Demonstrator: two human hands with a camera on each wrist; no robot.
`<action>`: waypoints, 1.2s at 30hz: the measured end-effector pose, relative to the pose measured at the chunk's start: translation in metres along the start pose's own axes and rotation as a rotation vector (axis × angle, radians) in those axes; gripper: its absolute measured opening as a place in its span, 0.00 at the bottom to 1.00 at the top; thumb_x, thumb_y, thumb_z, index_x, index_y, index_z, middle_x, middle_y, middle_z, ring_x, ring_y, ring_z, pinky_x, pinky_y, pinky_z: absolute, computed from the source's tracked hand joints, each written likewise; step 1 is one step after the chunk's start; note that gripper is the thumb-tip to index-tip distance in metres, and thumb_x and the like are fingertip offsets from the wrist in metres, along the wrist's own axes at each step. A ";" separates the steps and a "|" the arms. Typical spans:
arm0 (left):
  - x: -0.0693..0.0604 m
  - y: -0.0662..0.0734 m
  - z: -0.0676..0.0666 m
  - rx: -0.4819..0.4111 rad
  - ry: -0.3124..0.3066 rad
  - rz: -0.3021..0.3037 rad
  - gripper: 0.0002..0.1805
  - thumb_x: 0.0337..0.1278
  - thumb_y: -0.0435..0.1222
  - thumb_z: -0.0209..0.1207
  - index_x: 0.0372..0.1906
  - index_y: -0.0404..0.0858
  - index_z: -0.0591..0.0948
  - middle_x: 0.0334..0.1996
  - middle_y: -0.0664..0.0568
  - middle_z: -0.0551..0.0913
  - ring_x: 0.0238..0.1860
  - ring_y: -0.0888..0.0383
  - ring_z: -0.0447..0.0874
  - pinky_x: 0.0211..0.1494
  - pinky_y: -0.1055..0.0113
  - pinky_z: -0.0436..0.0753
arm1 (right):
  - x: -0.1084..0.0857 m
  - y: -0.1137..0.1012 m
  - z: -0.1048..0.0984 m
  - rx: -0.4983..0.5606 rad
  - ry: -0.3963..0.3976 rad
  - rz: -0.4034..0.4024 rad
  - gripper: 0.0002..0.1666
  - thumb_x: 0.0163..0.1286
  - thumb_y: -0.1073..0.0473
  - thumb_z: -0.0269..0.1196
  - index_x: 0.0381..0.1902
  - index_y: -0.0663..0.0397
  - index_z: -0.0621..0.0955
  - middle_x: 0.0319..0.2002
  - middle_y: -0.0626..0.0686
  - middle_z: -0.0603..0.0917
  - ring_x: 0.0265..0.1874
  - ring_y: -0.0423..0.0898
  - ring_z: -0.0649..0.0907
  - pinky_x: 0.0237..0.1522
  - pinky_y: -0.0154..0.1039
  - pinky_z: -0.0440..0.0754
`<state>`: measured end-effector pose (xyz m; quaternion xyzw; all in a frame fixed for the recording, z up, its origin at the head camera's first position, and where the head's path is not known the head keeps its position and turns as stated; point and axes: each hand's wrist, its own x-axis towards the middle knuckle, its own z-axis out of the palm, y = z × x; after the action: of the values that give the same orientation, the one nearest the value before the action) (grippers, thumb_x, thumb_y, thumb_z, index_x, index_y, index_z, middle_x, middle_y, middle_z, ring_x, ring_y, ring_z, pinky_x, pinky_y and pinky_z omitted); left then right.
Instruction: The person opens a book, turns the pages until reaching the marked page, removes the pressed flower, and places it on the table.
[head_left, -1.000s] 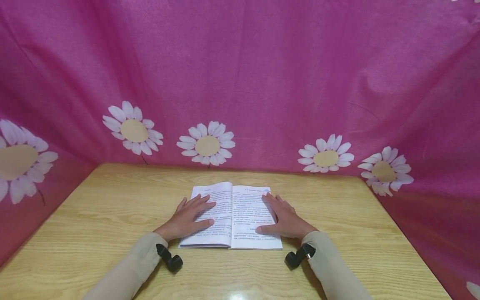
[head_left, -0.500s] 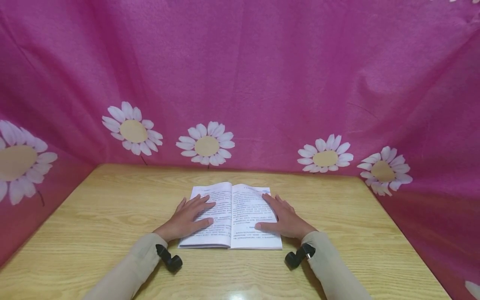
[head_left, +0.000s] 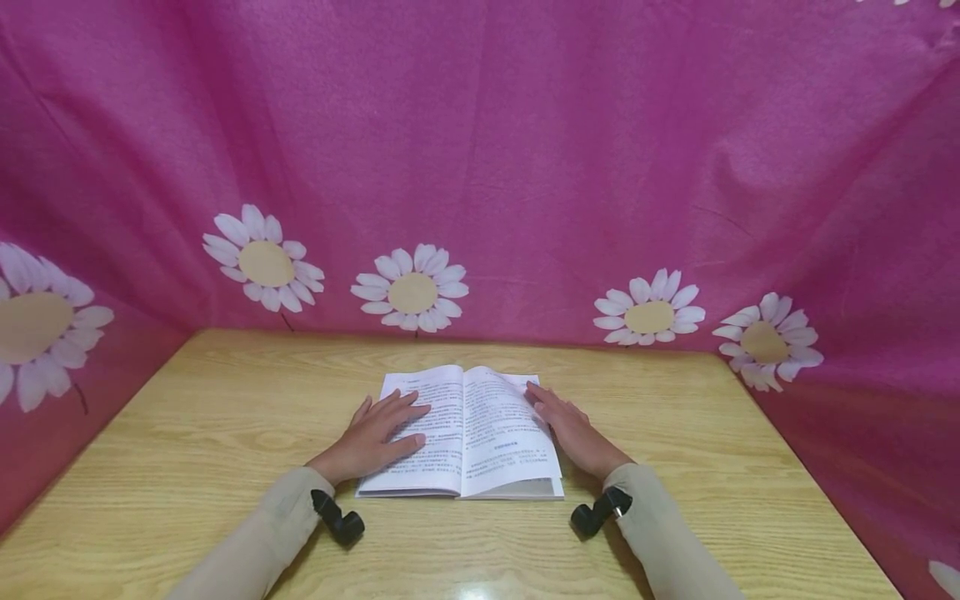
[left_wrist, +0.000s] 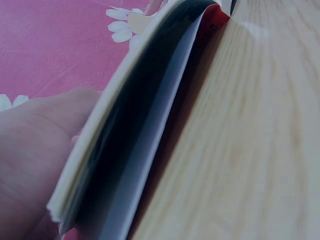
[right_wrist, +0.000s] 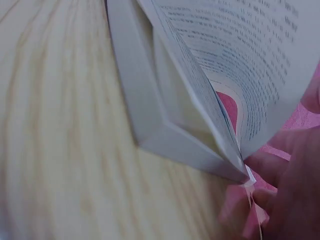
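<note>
1. I have the open book lying face up on the worktop, centred between the two hands. Its spine, the long axis, runs away from me, near edge to far edge.
2. The relation I judge everything turns on is at the right: the raised leaf lies to the left of the right grip, with its outer long edge right at the fingers. That edge runs roughly parallel to the spine, and the right hand is clearly the nearer one.
3. The leaf bows up off the page block beneath it. I see the gap at its near corner in the head view, and the right wrist view shows the printed sheet curving steeply beside the fingers.
4. On the right grip's state: the fingers reach the leaf's outer edge, but I cannot see the thumb in the head view, so I cannot tell whether it pinches the paper or only props it.
5. The left grip is wide, its fingers spread across the left page and holding nothing. The page extends to its right, toward the spine.
6. In my judgement, the left hand's rest there steadies the book.
</note>
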<state>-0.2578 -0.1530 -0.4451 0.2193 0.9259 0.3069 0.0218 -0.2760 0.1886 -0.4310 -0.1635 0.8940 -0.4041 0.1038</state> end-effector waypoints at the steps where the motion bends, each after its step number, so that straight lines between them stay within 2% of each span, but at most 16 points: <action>1: 0.000 0.000 0.000 -0.001 0.000 0.002 0.33 0.62 0.59 0.53 0.70 0.51 0.69 0.74 0.52 0.58 0.76 0.47 0.43 0.73 0.42 0.31 | 0.000 0.001 0.000 0.022 -0.001 0.005 0.33 0.77 0.38 0.35 0.76 0.34 0.53 0.75 0.43 0.55 0.76 0.53 0.43 0.72 0.59 0.34; 4: 0.000 0.000 0.000 0.000 0.000 0.002 0.33 0.62 0.59 0.53 0.70 0.51 0.69 0.74 0.52 0.58 0.76 0.47 0.43 0.73 0.42 0.31 | 0.001 0.003 -0.001 0.093 0.000 0.028 0.31 0.77 0.39 0.37 0.75 0.31 0.56 0.75 0.43 0.54 0.75 0.54 0.44 0.70 0.64 0.36; 8: 0.000 0.000 0.000 0.002 -0.001 0.002 0.33 0.63 0.59 0.53 0.70 0.52 0.69 0.74 0.51 0.58 0.76 0.47 0.43 0.73 0.42 0.31 | 0.001 0.004 -0.002 0.142 0.008 0.039 0.29 0.76 0.38 0.40 0.73 0.28 0.62 0.74 0.42 0.56 0.74 0.53 0.49 0.70 0.64 0.39; 11: 0.000 -0.001 0.000 0.002 0.002 0.004 0.33 0.63 0.58 0.53 0.70 0.51 0.69 0.74 0.51 0.58 0.76 0.46 0.43 0.73 0.42 0.31 | 0.000 0.004 -0.003 0.177 -0.009 0.018 0.29 0.75 0.49 0.42 0.73 0.31 0.62 0.73 0.41 0.59 0.75 0.50 0.49 0.71 0.61 0.38; 15: -0.001 0.000 0.000 -0.004 0.008 0.009 0.32 0.63 0.58 0.53 0.69 0.51 0.69 0.74 0.51 0.58 0.76 0.46 0.43 0.73 0.42 0.31 | -0.001 0.004 -0.003 0.198 -0.036 -0.001 0.38 0.67 0.63 0.44 0.74 0.34 0.60 0.73 0.40 0.61 0.75 0.48 0.46 0.71 0.59 0.35; 17: -0.001 0.000 0.000 -0.007 0.009 0.012 0.32 0.63 0.58 0.53 0.69 0.50 0.69 0.74 0.50 0.58 0.76 0.46 0.43 0.73 0.42 0.31 | -0.001 0.004 -0.003 0.175 -0.035 0.006 0.37 0.68 0.64 0.44 0.74 0.33 0.60 0.73 0.38 0.60 0.75 0.47 0.45 0.72 0.59 0.35; 22: -0.001 0.001 -0.001 -0.006 0.012 0.016 0.32 0.63 0.57 0.53 0.69 0.50 0.70 0.74 0.50 0.59 0.76 0.45 0.43 0.73 0.41 0.32 | -0.001 0.003 -0.004 0.093 -0.031 -0.038 0.37 0.71 0.66 0.43 0.75 0.37 0.58 0.72 0.41 0.62 0.75 0.48 0.47 0.72 0.59 0.36; 31: -0.002 0.001 -0.001 0.009 0.009 0.012 0.32 0.63 0.57 0.53 0.70 0.50 0.69 0.74 0.50 0.58 0.76 0.45 0.44 0.73 0.41 0.32 | -0.001 0.003 -0.004 0.089 -0.027 -0.097 0.34 0.73 0.66 0.43 0.75 0.44 0.58 0.72 0.47 0.63 0.75 0.50 0.49 0.72 0.59 0.35; 36: -0.002 0.002 0.000 0.008 0.008 0.010 0.32 0.64 0.57 0.53 0.70 0.51 0.69 0.74 0.50 0.58 0.76 0.46 0.44 0.73 0.42 0.32 | -0.001 0.004 -0.003 0.108 -0.020 -0.096 0.33 0.74 0.62 0.47 0.76 0.45 0.57 0.74 0.51 0.60 0.74 0.52 0.52 0.72 0.59 0.41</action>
<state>-0.2558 -0.1528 -0.4439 0.2227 0.9262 0.3039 0.0158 -0.2767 0.1937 -0.4314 -0.2042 0.8609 -0.4547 0.1022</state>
